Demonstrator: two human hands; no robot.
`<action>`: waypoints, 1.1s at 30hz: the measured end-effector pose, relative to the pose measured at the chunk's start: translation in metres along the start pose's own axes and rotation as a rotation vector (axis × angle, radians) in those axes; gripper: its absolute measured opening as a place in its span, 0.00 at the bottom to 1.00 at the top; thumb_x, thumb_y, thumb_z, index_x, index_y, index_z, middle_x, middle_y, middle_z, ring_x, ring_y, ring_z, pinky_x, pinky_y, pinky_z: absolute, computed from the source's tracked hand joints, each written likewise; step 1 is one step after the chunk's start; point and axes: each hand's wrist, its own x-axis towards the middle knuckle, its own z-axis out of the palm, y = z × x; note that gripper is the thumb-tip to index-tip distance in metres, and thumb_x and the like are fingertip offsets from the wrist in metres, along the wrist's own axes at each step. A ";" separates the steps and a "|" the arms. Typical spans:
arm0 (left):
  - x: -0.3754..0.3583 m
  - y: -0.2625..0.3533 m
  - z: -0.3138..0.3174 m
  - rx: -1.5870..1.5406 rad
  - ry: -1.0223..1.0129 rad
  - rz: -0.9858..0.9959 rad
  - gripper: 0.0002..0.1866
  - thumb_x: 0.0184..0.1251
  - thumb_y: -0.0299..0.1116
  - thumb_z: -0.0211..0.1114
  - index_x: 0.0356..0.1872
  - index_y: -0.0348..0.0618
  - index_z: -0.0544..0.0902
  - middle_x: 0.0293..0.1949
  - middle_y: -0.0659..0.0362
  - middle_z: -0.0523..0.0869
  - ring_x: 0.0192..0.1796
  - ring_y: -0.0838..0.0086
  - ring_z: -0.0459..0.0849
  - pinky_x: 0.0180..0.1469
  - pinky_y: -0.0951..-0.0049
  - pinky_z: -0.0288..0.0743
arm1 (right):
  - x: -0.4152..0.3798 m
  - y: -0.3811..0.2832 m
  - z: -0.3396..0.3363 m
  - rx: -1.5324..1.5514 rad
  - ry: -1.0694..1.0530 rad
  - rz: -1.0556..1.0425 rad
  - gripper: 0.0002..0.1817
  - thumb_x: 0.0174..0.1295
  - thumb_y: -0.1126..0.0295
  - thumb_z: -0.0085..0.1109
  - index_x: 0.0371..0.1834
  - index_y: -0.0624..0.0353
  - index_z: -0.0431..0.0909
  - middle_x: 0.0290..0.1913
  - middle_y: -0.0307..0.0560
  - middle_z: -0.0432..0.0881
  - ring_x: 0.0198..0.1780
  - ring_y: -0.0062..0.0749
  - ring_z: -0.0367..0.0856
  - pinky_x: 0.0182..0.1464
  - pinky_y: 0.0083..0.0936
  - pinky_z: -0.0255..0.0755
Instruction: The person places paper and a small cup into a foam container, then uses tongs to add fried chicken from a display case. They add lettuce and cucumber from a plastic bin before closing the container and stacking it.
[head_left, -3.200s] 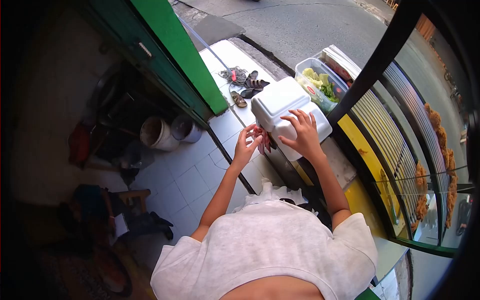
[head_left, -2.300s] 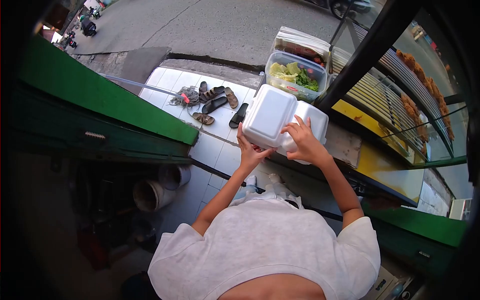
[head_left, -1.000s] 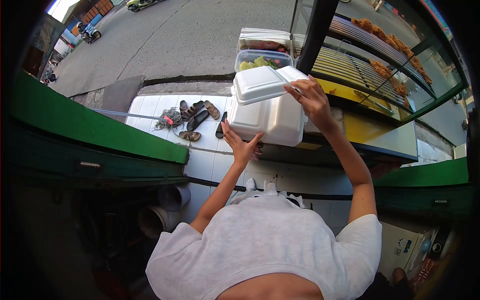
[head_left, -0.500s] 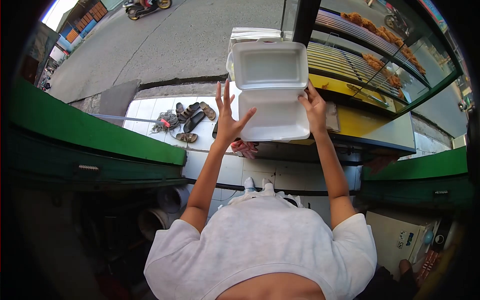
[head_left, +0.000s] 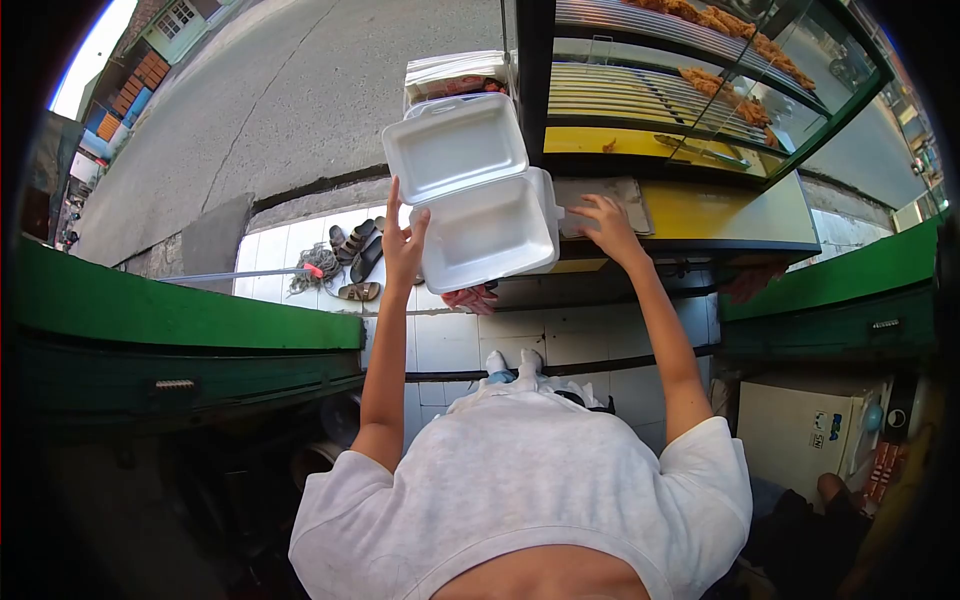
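An open white foam box (head_left: 490,235) lies tilted slightly, its lid (head_left: 455,148) folded back toward the street. Its inside is bare, and another white foam piece shows just behind its right edge. My left hand (head_left: 404,245) holds the box's left edge between thumb and fingers. Off the right side, my right hand (head_left: 608,228) is apart from the box, fingers spread, above the edge of a brown paper stack (head_left: 625,200) on the counter.
A glass case with fried food (head_left: 730,95) on racks and tongs (head_left: 700,152) stands at the upper right. White papers (head_left: 455,70) sit behind the lid. Sandals (head_left: 360,255) and a mop (head_left: 305,278) lie on the tiles at left. Green panels (head_left: 180,300) flank me.
The foam box has shifted left in view and tilted. My left hand has closed on its edge, while my right hand has let go and moved away. The case appears further left.
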 end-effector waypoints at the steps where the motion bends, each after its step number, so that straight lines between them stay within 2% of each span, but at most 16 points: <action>1: -0.001 0.001 -0.001 0.020 0.006 -0.046 0.38 0.66 0.26 0.60 0.75 0.56 0.54 0.67 0.43 0.66 0.48 0.74 0.82 0.39 0.78 0.84 | -0.003 0.003 0.004 -0.150 -0.069 -0.021 0.18 0.56 0.58 0.65 0.51 0.43 0.84 0.59 0.45 0.74 0.63 0.43 0.68 0.67 0.41 0.56; 2: -0.001 -0.004 -0.001 -0.018 0.014 -0.018 0.38 0.66 0.26 0.60 0.75 0.55 0.54 0.67 0.43 0.66 0.48 0.75 0.82 0.37 0.79 0.83 | -0.005 0.006 0.008 -0.149 -0.068 -0.019 0.18 0.56 0.58 0.65 0.51 0.43 0.84 0.59 0.45 0.74 0.63 0.43 0.68 0.67 0.41 0.56; 4: -0.002 -0.004 0.001 -0.034 0.013 0.008 0.38 0.66 0.26 0.61 0.75 0.55 0.54 0.68 0.43 0.65 0.48 0.75 0.82 0.36 0.79 0.83 | -0.006 0.006 0.012 -0.152 -0.083 -0.023 0.16 0.51 0.54 0.68 0.43 0.44 0.87 0.58 0.44 0.75 0.65 0.39 0.66 0.69 0.43 0.50; 6: -0.002 -0.005 0.001 -0.050 0.014 0.034 0.38 0.66 0.27 0.61 0.75 0.54 0.54 0.68 0.42 0.65 0.48 0.75 0.82 0.36 0.79 0.82 | -0.003 0.005 0.017 -0.149 -0.073 -0.020 0.16 0.49 0.53 0.69 0.40 0.45 0.88 0.58 0.44 0.76 0.65 0.39 0.67 0.68 0.44 0.51; 8: -0.002 -0.008 0.000 0.034 0.009 0.058 0.37 0.67 0.26 0.60 0.75 0.53 0.53 0.67 0.42 0.65 0.56 0.73 0.78 0.47 0.76 0.81 | -0.001 0.005 0.019 -0.146 -0.063 -0.018 0.16 0.48 0.51 0.69 0.37 0.45 0.88 0.57 0.44 0.76 0.65 0.39 0.67 0.68 0.46 0.51; 9: -0.003 -0.002 0.000 0.036 0.011 0.059 0.37 0.67 0.26 0.60 0.75 0.53 0.53 0.67 0.42 0.65 0.56 0.73 0.78 0.47 0.76 0.81 | 0.000 0.005 0.019 -0.155 -0.060 -0.022 0.15 0.49 0.51 0.68 0.35 0.45 0.88 0.57 0.44 0.76 0.64 0.40 0.67 0.68 0.45 0.51; 11: -0.005 0.008 0.001 -0.038 -0.005 -0.091 0.37 0.67 0.26 0.60 0.75 0.53 0.54 0.67 0.43 0.65 0.60 0.72 0.75 0.52 0.76 0.78 | 0.002 0.006 0.019 -0.163 -0.057 -0.027 0.14 0.50 0.51 0.68 0.33 0.46 0.89 0.56 0.44 0.77 0.64 0.40 0.67 0.68 0.45 0.52; 12: -0.005 0.006 0.000 -0.037 -0.004 -0.091 0.37 0.67 0.26 0.60 0.75 0.53 0.54 0.67 0.43 0.65 0.60 0.72 0.75 0.52 0.76 0.78 | 0.003 0.005 0.018 -0.179 -0.073 -0.028 0.13 0.51 0.51 0.67 0.32 0.45 0.89 0.56 0.43 0.77 0.64 0.39 0.67 0.68 0.45 0.51; 13: -0.005 0.002 0.000 -0.025 0.006 -0.042 0.37 0.66 0.28 0.61 0.74 0.54 0.55 0.67 0.42 0.65 0.57 0.71 0.77 0.45 0.77 0.81 | 0.003 0.005 0.017 -0.196 -0.091 -0.028 0.13 0.51 0.52 0.67 0.32 0.45 0.89 0.56 0.43 0.77 0.64 0.38 0.68 0.69 0.46 0.50; 14: -0.004 -0.003 0.000 -0.013 0.017 0.007 0.37 0.66 0.31 0.62 0.74 0.55 0.56 0.67 0.41 0.66 0.55 0.70 0.80 0.38 0.78 0.83 | 0.003 0.006 0.018 -0.196 -0.091 -0.029 0.13 0.51 0.52 0.67 0.32 0.45 0.89 0.56 0.43 0.77 0.64 0.38 0.68 0.69 0.46 0.50; 17: -0.003 -0.010 0.000 0.043 0.032 0.087 0.37 0.66 0.31 0.62 0.74 0.55 0.56 0.67 0.42 0.66 0.57 0.69 0.79 0.39 0.77 0.84 | 0.003 0.013 0.026 -0.234 -0.102 -0.085 0.12 0.53 0.53 0.65 0.33 0.45 0.89 0.52 0.41 0.80 0.61 0.36 0.72 0.69 0.49 0.51; 20: -0.006 -0.009 0.002 0.035 0.045 0.054 0.37 0.66 0.29 0.62 0.74 0.55 0.56 0.66 0.42 0.67 0.57 0.69 0.79 0.41 0.76 0.84 | 0.001 0.022 0.032 -0.253 -0.125 -0.145 0.12 0.54 0.53 0.64 0.35 0.45 0.88 0.49 0.40 0.82 0.56 0.34 0.76 0.69 0.50 0.53; 22: -0.007 -0.006 0.002 0.008 0.037 0.036 0.37 0.66 0.29 0.62 0.74 0.55 0.56 0.66 0.42 0.67 0.57 0.69 0.78 0.42 0.75 0.84 | 0.001 0.026 0.033 -0.231 -0.095 -0.183 0.11 0.57 0.56 0.61 0.33 0.47 0.87 0.44 0.38 0.83 0.51 0.33 0.80 0.69 0.50 0.55; 25: -0.007 -0.003 0.002 -0.025 0.026 0.019 0.37 0.66 0.29 0.62 0.74 0.55 0.56 0.66 0.42 0.67 0.58 0.68 0.78 0.44 0.74 0.84 | 0.000 0.031 0.032 -0.221 -0.165 -0.146 0.12 0.58 0.55 0.60 0.38 0.46 0.87 0.48 0.40 0.82 0.52 0.33 0.80 0.69 0.50 0.55; 31: -0.007 -0.007 0.004 0.035 0.019 0.080 0.36 0.66 0.29 0.62 0.74 0.55 0.56 0.66 0.43 0.67 0.57 0.68 0.78 0.44 0.74 0.84 | -0.003 0.041 0.043 -0.226 -0.130 -0.155 0.17 0.62 0.54 0.56 0.50 0.45 0.82 0.53 0.43 0.81 0.56 0.35 0.78 0.70 0.52 0.54; 33: -0.008 -0.004 0.005 0.040 0.016 0.079 0.36 0.66 0.29 0.61 0.74 0.55 0.56 0.66 0.43 0.67 0.58 0.68 0.78 0.44 0.74 0.84 | -0.003 0.045 0.043 -0.194 -0.120 -0.162 0.17 0.63 0.54 0.54 0.49 0.46 0.82 0.52 0.44 0.82 0.55 0.36 0.79 0.68 0.52 0.56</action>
